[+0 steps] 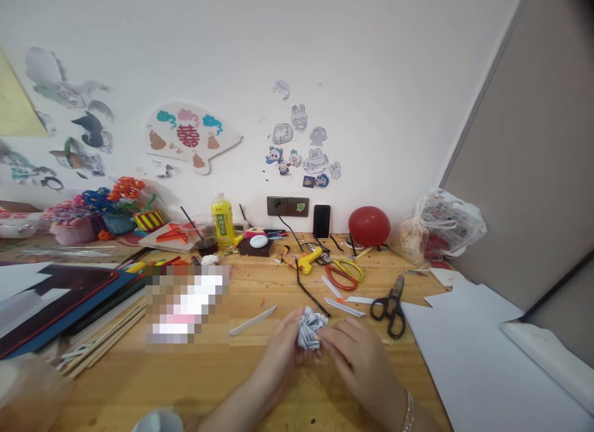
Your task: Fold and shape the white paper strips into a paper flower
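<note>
A pale grey-white ball of folded paper [310, 328], shaped like a rose, is held above the wooden table [195, 382]. My left hand [284, 348] wraps around its left side and underside. On its right side, the fingertips of my right hand [355, 351] pinch at the paper's edge, and a bracelet circles that wrist. Just beyond the hands lie white paper strips [346, 306] and a bent black straw [309, 293]. Another paper strip [253, 320] rests to the left. Black-handled scissors [392, 307] lie right of my right hand.
Farther back are red and yellow-handled scissors [343, 276], a yellow glue gun [310, 259], a red balloon [369, 226], a phone [322, 221] and a yellow bottle [223, 220]. White paper sheets [477, 358] cover the right side. Wooden sticks [109, 339] lie left, beside a blurred-out patch.
</note>
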The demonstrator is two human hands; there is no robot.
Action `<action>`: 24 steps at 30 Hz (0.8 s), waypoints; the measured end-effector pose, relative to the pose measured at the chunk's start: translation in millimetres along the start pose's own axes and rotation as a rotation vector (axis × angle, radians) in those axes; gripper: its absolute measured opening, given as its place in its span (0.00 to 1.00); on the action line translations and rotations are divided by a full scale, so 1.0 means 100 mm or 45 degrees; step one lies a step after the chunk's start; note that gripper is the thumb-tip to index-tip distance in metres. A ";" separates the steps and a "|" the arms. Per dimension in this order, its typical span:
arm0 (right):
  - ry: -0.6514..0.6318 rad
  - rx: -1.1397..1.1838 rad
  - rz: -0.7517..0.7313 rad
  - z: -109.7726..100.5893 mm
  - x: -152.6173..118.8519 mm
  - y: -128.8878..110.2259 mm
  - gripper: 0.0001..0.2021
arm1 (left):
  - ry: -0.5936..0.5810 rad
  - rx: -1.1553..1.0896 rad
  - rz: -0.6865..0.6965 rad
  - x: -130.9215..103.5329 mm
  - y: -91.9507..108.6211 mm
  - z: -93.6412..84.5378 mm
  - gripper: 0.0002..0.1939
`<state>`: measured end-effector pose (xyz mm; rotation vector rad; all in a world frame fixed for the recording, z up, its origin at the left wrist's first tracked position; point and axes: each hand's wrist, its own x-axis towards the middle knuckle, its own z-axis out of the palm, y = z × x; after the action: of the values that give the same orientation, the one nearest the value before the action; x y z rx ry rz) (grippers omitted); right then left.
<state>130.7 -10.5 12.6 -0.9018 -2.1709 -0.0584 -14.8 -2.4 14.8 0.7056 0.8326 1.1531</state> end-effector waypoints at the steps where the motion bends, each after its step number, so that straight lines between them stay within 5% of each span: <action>1: 0.002 0.008 0.001 0.01 0.00 0.00 0.10 | 0.000 0.004 -0.001 0.00 -0.01 0.00 0.13; 11: -0.083 0.286 0.280 0.03 0.03 -0.02 0.06 | 0.137 -0.010 0.074 0.02 -0.04 -0.04 0.14; 24: -0.141 0.324 0.460 0.03 0.05 -0.03 0.05 | 0.074 0.012 0.062 0.03 -0.08 -0.07 0.15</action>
<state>124.8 -8.7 14.6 -1.1516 -2.0222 0.4439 -16.2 -1.1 4.2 0.7058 0.8745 1.2191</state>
